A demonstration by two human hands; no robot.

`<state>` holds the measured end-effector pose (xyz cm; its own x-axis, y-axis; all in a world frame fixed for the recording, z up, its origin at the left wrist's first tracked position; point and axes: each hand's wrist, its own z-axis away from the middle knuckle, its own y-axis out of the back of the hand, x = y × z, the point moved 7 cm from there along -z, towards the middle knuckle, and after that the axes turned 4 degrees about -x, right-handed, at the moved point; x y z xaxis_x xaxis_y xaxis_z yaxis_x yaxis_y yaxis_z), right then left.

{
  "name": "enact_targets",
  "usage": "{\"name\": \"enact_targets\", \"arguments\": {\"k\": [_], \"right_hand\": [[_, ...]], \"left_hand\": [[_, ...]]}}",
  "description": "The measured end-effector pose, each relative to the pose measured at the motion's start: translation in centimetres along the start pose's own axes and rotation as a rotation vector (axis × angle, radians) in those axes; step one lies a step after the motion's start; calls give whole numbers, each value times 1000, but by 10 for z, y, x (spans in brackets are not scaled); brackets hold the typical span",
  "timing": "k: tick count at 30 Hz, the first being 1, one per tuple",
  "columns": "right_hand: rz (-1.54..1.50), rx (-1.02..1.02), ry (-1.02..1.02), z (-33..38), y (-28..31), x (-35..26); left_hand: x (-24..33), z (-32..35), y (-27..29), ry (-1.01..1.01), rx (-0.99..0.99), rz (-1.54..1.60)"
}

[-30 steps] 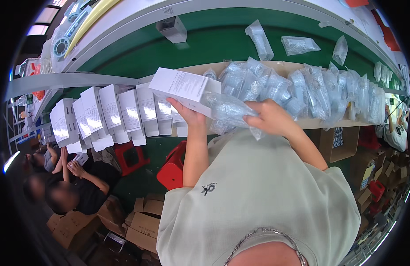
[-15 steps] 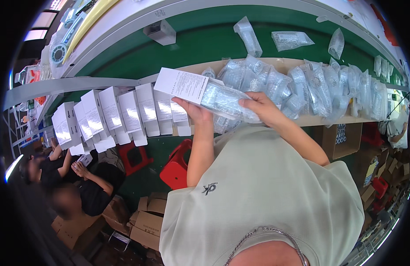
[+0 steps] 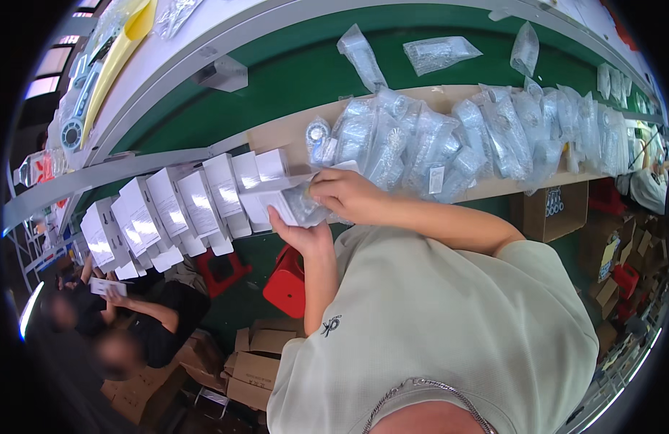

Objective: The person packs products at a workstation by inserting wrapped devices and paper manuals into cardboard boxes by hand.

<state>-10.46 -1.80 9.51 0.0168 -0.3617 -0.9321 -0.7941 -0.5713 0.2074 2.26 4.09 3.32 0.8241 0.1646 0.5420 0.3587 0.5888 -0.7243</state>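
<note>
My left hand (image 3: 303, 233) holds a white cardboard box (image 3: 262, 207) from below, its fingers and thumb closed round the near side. At the right end of the box is its open mouth, where a clear bubble-wrap package (image 3: 305, 211) sits mostly inside. The fingers of my right hand (image 3: 349, 195) are curled at that mouth, gripping the package's outer end; the fingertips are partly hidden. Left of the box stands a row of white boxes (image 3: 182, 206) with flaps hanging open. To the right lie several bubble-wrapped items (image 3: 421, 145) on a cardboard-lined shelf.
A metal rail (image 3: 117, 170) crosses at left. Loose bubble-wrap packages (image 3: 441, 54) lie on the green surface beyond. Red stools (image 3: 285, 282) and brown cartons (image 3: 253, 376) stand below. At lower left, two people sit; one holds a white box (image 3: 107, 287).
The box and both hands have moved left and turned. The package has gone deeper into the box, and my right hand has shifted to the box mouth.
</note>
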Motion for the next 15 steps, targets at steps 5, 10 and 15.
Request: {"name": "enact_targets", "arguments": {"k": [5,10,15], "right_hand": [[-100,-217,-457,-40,28,52],[819,-344,121,-72,-2,118],[951,-570,63,-64,-2,144]], "left_hand": [[27,30,38,11,170,217],[33,53,46,3,301,261],[40,38,64,-110,302,209]]}}
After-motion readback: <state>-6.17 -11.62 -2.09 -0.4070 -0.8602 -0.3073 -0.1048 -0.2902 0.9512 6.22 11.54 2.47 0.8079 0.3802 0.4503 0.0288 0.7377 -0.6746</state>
